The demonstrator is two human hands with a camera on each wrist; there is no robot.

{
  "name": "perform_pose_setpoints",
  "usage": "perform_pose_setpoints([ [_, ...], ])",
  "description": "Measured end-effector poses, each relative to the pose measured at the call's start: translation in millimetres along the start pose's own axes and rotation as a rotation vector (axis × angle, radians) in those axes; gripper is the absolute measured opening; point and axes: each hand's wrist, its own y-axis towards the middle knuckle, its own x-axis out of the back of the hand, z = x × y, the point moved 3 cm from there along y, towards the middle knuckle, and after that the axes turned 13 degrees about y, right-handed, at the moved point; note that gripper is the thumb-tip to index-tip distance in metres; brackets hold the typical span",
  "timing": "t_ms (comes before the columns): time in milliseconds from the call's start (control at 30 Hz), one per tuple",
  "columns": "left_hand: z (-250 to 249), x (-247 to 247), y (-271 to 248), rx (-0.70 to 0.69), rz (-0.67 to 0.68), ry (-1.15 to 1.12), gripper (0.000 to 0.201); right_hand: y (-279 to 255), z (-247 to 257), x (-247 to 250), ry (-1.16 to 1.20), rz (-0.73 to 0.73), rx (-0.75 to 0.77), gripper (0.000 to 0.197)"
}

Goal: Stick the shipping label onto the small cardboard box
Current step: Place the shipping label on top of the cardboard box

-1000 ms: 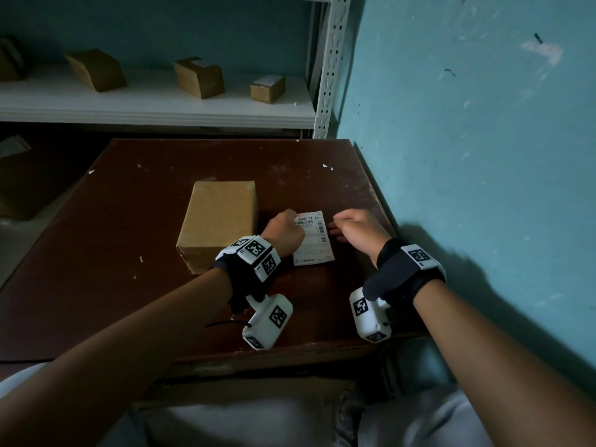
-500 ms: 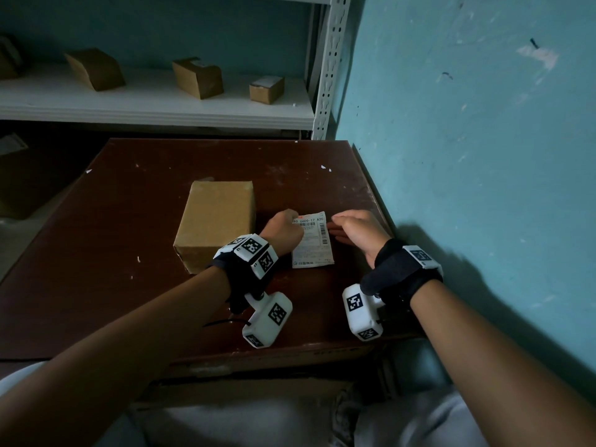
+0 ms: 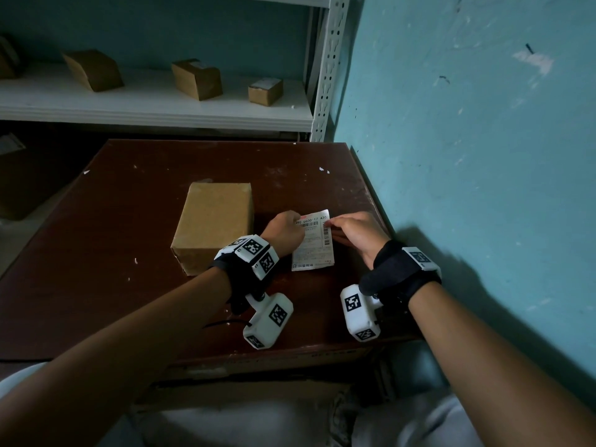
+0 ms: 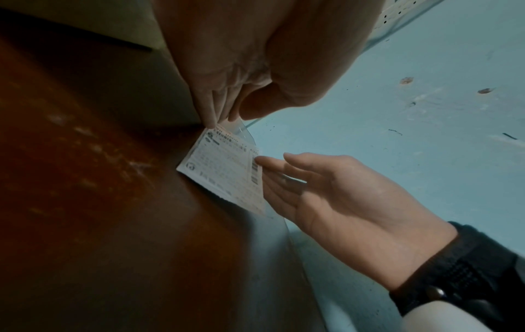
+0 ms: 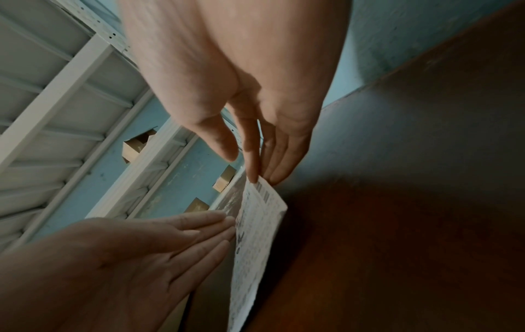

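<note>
The shipping label (image 3: pixel 314 241) lies just to the right of the small cardboard box (image 3: pixel 214 225) on the brown table (image 3: pixel 113 240), not on the box, whose top shows bare, so the sticking itself is still to do. The left hand (image 3: pixel 285 232) pinches the label's far left corner, and the right hand (image 3: pixel 358 233) rests nearly straight fingers on its right edge. By my reading the backing is only starting to part at that corner; peeling, carrying over and pressing down remain.
</note>
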Motion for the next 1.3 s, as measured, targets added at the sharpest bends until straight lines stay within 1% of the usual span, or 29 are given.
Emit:
perform_pose_setpoints([
  [100, 0, 2, 0, -0.012, -0.021, -0.003, 0.03, 1, 2, 3, 0.037, -0.02, 0.008, 0.016],
  [200, -5, 9, -4, -0.039, -0.051, 0.018, 0.026, 1, 5, 7, 0.065, -0.052, 0.024, 0.017],
  [333, -9, 18, -7, -0.047, -0.088, 0.015, 0.031, -3, 14, 12, 0.129, -0.075, 0.062, 0.015],
  [500, -12, 28, -3, -0.058, -0.111, -0.081, 0.03, -9, 30, 20, 0.231, -0.109, 0.092, 0.007],
  [633, -13, 41, -6, -0.075, -0.133, -0.176, 0.023, -16, 43, 22, 0.323, -0.089, 0.131, 0.018],
  [733, -12, 51, -9, -0.095, -0.169, -0.265, 0.02, -19, 49, 19, 0.348, -0.066, 0.148, 0.019],
  [833, -12, 60, -13, -0.118, -0.196, -0.355, 0.019, -21, 53, 11, 0.36, -0.045, 0.162, 0.021],
  [1000, -6, 77, -24, -0.158, -0.244, -0.4, 0.017, -28, 60, -9, 0.324, -0.009, 0.208, 0.02],
  [1167, 10, 101, -38, -0.135, -0.298, -0.476, 0.019, -34, 69, -40, 0.265, 0.026, 0.293, 0.016],
  [1300, 33, 121, -52, -0.091, -0.349, -0.52, 0.018, -36, 75, -72, 0.245, 0.1, 0.326, 0.016],
])
